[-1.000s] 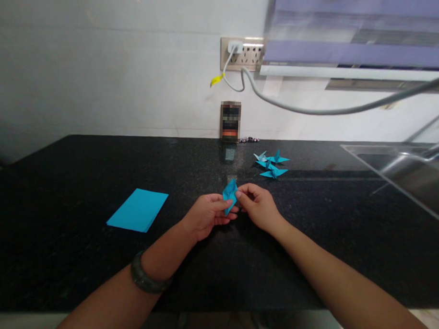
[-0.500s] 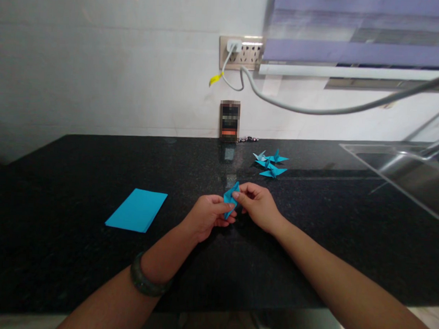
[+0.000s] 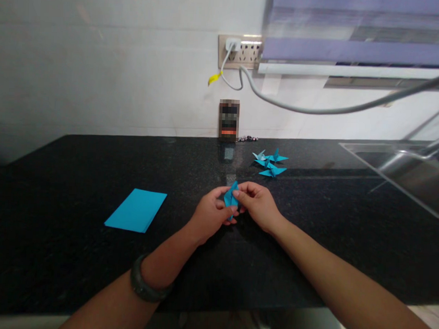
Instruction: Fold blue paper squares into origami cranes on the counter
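A small folded piece of blue paper [image 3: 231, 196] is held between both hands just above the black counter [image 3: 78, 179]. My left hand [image 3: 211, 216] grips its lower part with closed fingers; a dark bracelet is on that wrist. My right hand [image 3: 258, 204] pinches its upper right edge with thumb and forefinger. Most of the paper is hidden behind the fingers.
A stack of flat blue paper sheets [image 3: 136, 210] lies to the left. Several finished blue folded figures [image 3: 270, 162] sit behind the hands. A phone [image 3: 228, 120] leans on the wall under a socket strip [image 3: 240, 51] with a cable. A sink [image 3: 403, 166] is at right.
My left hand has closed further round the paper and turned it, so less of it shows. The right hand's pinch has stayed at its top edge.
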`<state>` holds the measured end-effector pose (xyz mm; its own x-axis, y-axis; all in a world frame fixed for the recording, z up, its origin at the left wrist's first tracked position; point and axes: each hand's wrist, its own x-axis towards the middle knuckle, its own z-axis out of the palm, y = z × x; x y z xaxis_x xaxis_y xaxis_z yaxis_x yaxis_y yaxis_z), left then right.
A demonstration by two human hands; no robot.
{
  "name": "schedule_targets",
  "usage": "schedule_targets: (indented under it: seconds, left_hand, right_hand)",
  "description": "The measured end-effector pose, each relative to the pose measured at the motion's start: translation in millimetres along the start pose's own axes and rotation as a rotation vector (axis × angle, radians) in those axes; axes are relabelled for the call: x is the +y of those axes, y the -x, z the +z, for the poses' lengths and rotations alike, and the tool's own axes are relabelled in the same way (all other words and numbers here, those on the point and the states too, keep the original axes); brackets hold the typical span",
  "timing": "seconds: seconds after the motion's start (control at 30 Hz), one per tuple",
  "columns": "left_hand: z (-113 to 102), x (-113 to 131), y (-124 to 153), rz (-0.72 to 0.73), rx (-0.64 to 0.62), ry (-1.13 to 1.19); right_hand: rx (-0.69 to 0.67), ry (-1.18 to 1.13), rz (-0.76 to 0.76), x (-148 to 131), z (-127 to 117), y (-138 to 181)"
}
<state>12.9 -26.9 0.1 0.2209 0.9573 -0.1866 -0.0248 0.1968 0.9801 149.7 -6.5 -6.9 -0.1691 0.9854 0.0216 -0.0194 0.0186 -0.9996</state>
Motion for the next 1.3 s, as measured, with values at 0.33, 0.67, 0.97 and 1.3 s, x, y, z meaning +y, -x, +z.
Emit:
schedule_targets:
  seconds: [0.33,0.67,0.97,1.3]
  left_hand:
    - [-1.2,-3.0,-3.9,0.061,0.028,0.141]
    - [-6.6,-2.4,-6.3,0.112,0.043,0.126]
    - [-6.1,-1.8,-5.3,0.122,0.046,0.171]
    - [-4.4,-1.4,-5.5,0.144,0.148,0.08]
  right_hand:
    - [-0.016,-0.054,0.053,5.0,3.7,-0.4]
    - [0.03,0.003,0.031,0.2,0.1,0.1]
    - [0.025,0.012,0.003,-1.2,2.4,1.7]
    - [0.049,0.129,-0.064,-0.9,3.2,3.7]
